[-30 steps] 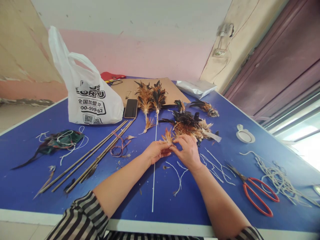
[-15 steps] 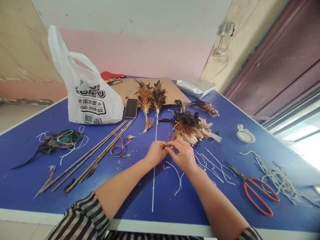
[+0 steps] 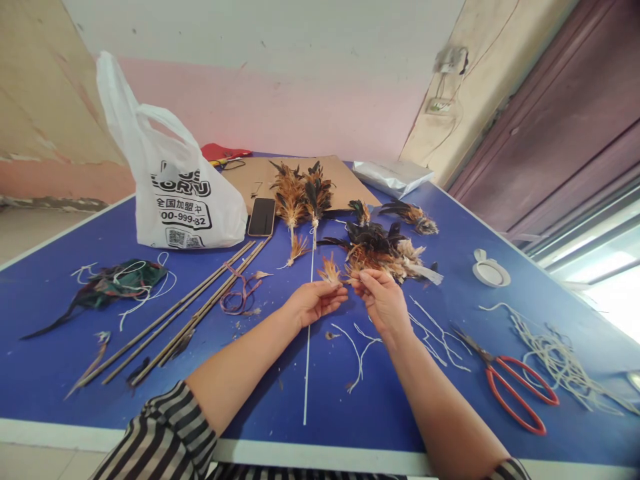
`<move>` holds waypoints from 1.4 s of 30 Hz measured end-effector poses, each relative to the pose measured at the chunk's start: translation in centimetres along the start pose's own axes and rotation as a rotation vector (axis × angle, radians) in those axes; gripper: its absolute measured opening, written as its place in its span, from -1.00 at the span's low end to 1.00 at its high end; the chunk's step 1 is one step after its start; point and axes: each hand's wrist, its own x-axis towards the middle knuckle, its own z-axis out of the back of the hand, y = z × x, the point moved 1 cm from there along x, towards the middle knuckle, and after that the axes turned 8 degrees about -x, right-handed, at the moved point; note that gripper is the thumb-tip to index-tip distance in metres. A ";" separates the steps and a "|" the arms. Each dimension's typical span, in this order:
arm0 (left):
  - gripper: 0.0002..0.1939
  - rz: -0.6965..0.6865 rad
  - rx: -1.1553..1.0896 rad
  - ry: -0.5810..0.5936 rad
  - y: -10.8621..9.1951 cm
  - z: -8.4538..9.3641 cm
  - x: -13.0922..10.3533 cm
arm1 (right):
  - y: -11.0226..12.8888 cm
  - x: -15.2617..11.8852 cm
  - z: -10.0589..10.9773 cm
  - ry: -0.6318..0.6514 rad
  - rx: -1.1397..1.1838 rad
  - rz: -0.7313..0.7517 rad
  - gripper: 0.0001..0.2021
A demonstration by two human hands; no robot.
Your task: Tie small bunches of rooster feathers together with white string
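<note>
My left hand (image 3: 317,301) pinches a small tuft of orange-brown feathers (image 3: 330,269) between thumb and index finger, tips pointing up; the other fingers are loosely curled. Close by on the right, my right hand (image 3: 383,300) has thumb and index finger pressed together; what they hold is too small to make out against the feathers behind. Just beyond it lies a heap of black, brown and cream feathers (image 3: 375,243). Two tied feather bundles (image 3: 290,193) stretch away farther back. Cut white strings (image 3: 360,357) lie below and right of the hands.
Red-handled scissors (image 3: 515,393) and a tangle of pale string (image 3: 560,353) are at the right, with a tape roll (image 3: 491,272) behind. Thin sticks (image 3: 175,313), a phone (image 3: 261,217), a white plastic bag (image 3: 187,193) and a dark feathered piece (image 3: 125,280) occupy the left.
My hands, close together before, have moved slightly apart. An orange feather tuft now shows above my left fingers, and my right hand has shifted a little rightward.
</note>
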 end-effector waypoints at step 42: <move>-0.90 -0.124 -0.067 0.044 0.1 -0.7 -0.6 | 0.1 -1.0 -0.1 0.003 -1.042 0.892 -0.86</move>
